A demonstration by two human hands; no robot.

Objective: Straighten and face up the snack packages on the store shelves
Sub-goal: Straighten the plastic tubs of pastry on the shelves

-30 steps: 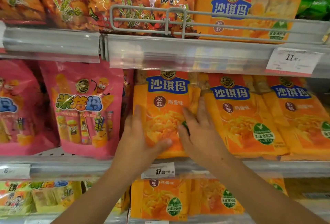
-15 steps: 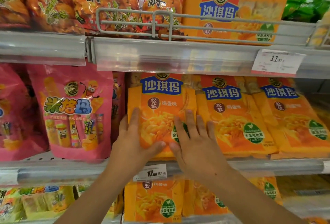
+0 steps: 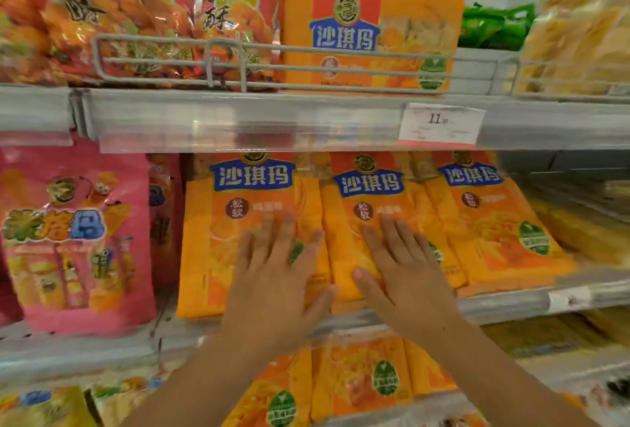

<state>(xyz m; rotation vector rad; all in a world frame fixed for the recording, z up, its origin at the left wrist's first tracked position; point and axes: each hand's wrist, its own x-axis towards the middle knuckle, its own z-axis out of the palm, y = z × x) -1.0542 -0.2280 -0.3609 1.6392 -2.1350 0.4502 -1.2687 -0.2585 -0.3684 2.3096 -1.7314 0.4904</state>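
Three orange snack packages stand side by side on the middle shelf (image 3: 511, 304), fronts facing out. My left hand (image 3: 272, 287) lies flat, fingers spread, on the lower face of the left orange package (image 3: 211, 249). My right hand (image 3: 405, 287) lies flat on the middle orange package (image 3: 371, 188), its thumb at that package's left edge. The right orange package (image 3: 494, 232) leans back and is untouched. Neither hand grips anything.
A pink snack bag (image 3: 71, 239) stands left of the orange ones. Above, behind a wire fence (image 3: 272, 51), sit red snack bags (image 3: 119, 17) and another orange package (image 3: 358, 28). A price tag (image 3: 441, 123) hangs on the upper rail. More orange packages (image 3: 358, 375) fill the lower shelf.
My right hand has moved from the left orange package to the middle one. My left hand slid right onto the left package's face. The view is closer.
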